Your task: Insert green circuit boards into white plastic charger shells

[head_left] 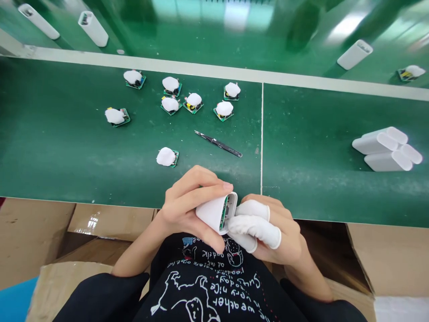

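A white plastic housing (211, 213) lies tilted in my left hand (191, 203), the fingers over its top and the thumb underneath. Its open end faces right, and a green circuit board (224, 213) shows inside the opening. White finger cots (256, 226) cover several fingertips of my right hand (281, 228). Those fingertips are bunched together at the housing's open end, touching its rim. Whatever they may hold is hidden. Black tweezers (217, 143) lie on the green bench just beyond my hands.
Several small circuit boards topped with white blobs (170, 85) are scattered left of the bench seam (262, 134). Stacked white housings (385, 150) rest at the right. More housings (94, 29) lie behind the pale strip (201, 69). Cardboard boxes (110, 221) stand below the bench's front edge.
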`<control>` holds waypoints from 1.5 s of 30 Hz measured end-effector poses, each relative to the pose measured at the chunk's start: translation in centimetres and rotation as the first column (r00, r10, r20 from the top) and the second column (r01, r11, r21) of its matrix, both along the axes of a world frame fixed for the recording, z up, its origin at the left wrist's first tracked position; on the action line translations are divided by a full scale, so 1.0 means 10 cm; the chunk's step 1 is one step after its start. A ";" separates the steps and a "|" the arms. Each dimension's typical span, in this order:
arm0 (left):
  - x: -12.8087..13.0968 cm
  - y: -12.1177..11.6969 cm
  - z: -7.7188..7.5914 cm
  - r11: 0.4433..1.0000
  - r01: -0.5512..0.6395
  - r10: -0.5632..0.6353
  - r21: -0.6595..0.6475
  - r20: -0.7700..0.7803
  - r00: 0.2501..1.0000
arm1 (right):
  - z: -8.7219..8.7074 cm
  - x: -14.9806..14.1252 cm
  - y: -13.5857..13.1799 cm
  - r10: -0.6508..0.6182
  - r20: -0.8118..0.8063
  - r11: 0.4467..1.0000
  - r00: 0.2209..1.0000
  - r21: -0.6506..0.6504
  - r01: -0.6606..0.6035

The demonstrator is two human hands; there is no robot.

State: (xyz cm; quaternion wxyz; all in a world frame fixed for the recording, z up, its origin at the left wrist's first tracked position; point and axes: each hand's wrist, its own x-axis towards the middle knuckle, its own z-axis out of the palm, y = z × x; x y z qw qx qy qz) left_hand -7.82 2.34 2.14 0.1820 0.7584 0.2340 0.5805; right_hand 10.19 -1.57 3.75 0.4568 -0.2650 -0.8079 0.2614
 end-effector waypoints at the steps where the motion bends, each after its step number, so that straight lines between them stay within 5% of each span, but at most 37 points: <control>1: 0.00 0.00 0.00 1.000 0.001 -0.001 0.002 0.003 1.000 | 0.00 0.00 -0.01 0.003 0.004 1.000 1.000 0.002 -0.003; 9: -0.06 -0.01 0.05 0.997 -0.052 0.058 0.051 -0.109 0.992 | 0.03 -0.03 0.00 -0.018 0.043 0.999 0.999 -0.040 0.019; 18: -0.09 -0.05 0.08 0.991 -0.112 0.122 0.079 -0.126 0.984 | -0.06 -0.24 -0.06 -0.004 -0.310 0.963 0.951 -0.257 -0.080; 22: -0.08 -0.09 0.02 0.994 -0.108 0.108 0.008 -0.021 0.994 | -0.08 -0.29 -0.10 -0.086 -0.334 0.937 0.939 -0.348 -0.038; 29: -0.09 -0.10 -0.01 0.993 0.000 0.003 -0.116 0.032 0.999 | 0.01 -0.06 0.03 -0.163 0.084 0.985 0.983 0.076 0.157; 34: -0.13 -0.14 -0.01 0.900 0.163 -0.151 -0.405 0.060 0.987 | 0.06 0.09 0.16 -0.081 0.289 0.983 0.954 0.182 0.029; 40: -0.09 -0.16 -0.09 0.765 0.328 -0.254 -0.555 0.209 0.945 | 0.01 0.07 0.10 -0.102 0.219 0.936 0.970 0.352 0.019; 45: -0.04 -0.08 -0.12 0.672 0.441 -0.296 -0.595 0.330 0.897 | 0.02 0.07 0.08 -0.035 0.219 0.985 0.975 0.171 -0.003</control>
